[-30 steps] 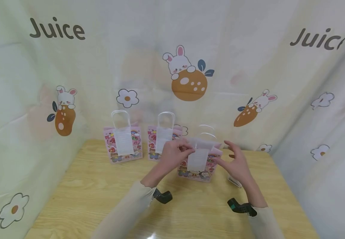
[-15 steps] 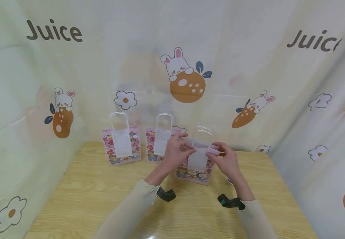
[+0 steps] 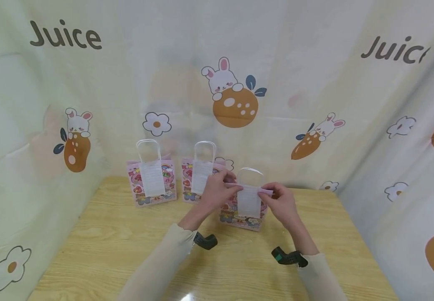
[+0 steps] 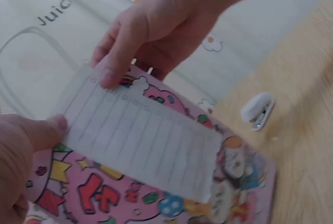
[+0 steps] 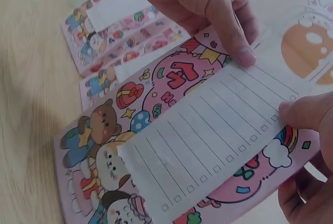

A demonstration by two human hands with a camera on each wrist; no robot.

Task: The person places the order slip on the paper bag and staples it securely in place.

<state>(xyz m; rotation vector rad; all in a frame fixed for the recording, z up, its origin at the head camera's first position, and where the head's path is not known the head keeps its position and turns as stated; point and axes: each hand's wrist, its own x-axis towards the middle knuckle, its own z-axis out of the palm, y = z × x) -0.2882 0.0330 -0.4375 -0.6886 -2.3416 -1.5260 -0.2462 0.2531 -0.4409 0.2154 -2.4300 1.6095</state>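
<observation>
A pink gift bag [image 3: 239, 223] with cartoon animals stands upright at the table's middle right, its white handles [image 3: 250, 170] raised. Over its front hangs a white lined checklist sheet [image 5: 210, 141] with small boxes along one side. My left hand [image 3: 215, 191] pinches the bag's top edge at the left, thumb on the front by the sheet's upper corner. At the right side of that edge, my right hand [image 3: 281, 204] pinches the bag, its thumb [image 5: 291, 115] touching the sheet's other upper corner. The bag's mouth looks pressed flat between them.
Two similar bags, a left one [image 3: 134, 188] and a middle one [image 3: 186, 184], stand by the curtain [image 3: 186, 92], each with a white sheet. A small white stapler [image 4: 258, 109] lies on the wooden table [image 3: 126, 242] right of the held bag.
My right hand has moved left onto the bag's top edge and now pinches it. The bag's mouth has gone from open to flattened, and its two handles now nearly overlap.
</observation>
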